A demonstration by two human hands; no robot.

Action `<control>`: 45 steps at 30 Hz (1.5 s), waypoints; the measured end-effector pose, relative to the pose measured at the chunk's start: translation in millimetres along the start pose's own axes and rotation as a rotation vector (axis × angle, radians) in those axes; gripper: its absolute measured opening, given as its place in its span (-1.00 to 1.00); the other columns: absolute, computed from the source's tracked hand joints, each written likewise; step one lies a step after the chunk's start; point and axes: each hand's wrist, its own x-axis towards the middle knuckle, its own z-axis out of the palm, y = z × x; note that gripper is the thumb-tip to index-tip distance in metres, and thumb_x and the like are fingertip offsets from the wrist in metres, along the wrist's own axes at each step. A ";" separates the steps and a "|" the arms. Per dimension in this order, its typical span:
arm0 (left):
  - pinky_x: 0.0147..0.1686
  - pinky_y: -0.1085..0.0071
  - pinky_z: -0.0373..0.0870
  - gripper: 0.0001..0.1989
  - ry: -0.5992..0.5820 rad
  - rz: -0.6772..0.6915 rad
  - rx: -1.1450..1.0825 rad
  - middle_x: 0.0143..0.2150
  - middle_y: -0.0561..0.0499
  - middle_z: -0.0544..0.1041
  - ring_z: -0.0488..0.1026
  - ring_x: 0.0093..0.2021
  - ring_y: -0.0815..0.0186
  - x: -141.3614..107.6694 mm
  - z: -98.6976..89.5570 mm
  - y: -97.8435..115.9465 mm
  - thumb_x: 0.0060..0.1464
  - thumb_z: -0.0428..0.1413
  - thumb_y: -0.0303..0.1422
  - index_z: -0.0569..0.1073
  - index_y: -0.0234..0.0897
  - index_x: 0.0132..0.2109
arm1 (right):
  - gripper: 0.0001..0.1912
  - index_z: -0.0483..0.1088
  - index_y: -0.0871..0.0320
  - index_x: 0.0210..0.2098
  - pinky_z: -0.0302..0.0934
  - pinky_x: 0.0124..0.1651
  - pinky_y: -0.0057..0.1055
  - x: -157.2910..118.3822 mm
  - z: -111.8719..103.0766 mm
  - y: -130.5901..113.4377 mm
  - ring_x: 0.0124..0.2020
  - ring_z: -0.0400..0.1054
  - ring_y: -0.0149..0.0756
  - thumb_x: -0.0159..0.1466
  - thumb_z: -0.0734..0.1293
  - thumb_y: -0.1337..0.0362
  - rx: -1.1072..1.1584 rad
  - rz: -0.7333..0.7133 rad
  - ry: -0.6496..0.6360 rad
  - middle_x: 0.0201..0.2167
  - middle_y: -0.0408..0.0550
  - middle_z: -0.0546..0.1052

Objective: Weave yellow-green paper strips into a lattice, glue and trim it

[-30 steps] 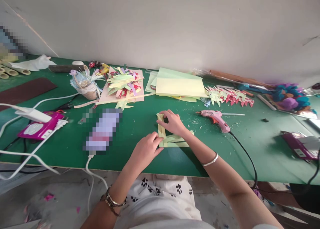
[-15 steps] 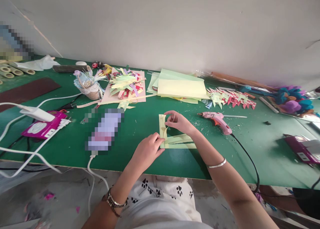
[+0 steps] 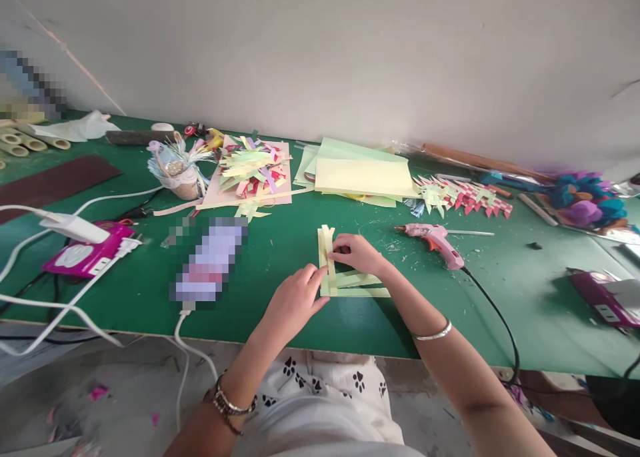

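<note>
In the head view, pale yellow-green paper strips (image 3: pixel 324 244) lie crossed on the green table, some upright and others running right. My left hand (image 3: pixel 295 300) is closed at their lower left corner, thumb and fingers pressing the strips from the side. My right hand (image 3: pixel 356 254) is closed too, fingertips pinched on an upright strip just above the crossing. That strip lies nearly flat along the others. A pink glue gun (image 3: pixel 437 240) rests to the right of my right hand.
A phone (image 3: pixel 210 258) on a white cable lies to my left, beside a magenta power strip (image 3: pixel 90 247). Behind are a pile of coloured strips (image 3: pixel 255 164), paper sheets (image 3: pixel 363 176) and woven red-and-green paper pieces (image 3: pixel 470 197). The glue gun's black cord (image 3: pixel 500 317) drops over the front edge.
My right hand has moved down toward my left hand. The strip that curled up between its fingers now lies straighter along the upright ones. My left hand has barely moved.
</note>
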 end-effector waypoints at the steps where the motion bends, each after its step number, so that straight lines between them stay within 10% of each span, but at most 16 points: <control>1: -0.44 0.42 0.33 -0.58 -0.015 -0.003 0.015 -0.19 -0.04 0.35 0.40 -0.34 0.30 0.9 -1.4 0.6 0.10 0.07 -0.36 0.23 -0.33 0.09 | -0.76 0.27 0.19 -0.61 -0.04 -0.45 -0.49 -0.4 0.0 0.3 -0.55 0.06 -0.50 0.14 0.26 0.24 -0.003 0.003 0.012 -0.57 -0.23 0.22; 45: -0.49 0.48 0.28 -0.72 -0.027 0.036 0.056 -0.22 -0.02 0.31 0.37 -0.42 0.38 2.1 -3.0 2.2 0.11 0.06 -0.40 0.36 -0.27 0.00 | -0.88 0.26 0.13 -0.56 -0.04 -0.50 -0.46 26.7 14.6 0.5 -0.54 0.16 -0.41 0.10 0.19 0.32 -0.272 0.259 0.336 -0.44 -0.10 0.37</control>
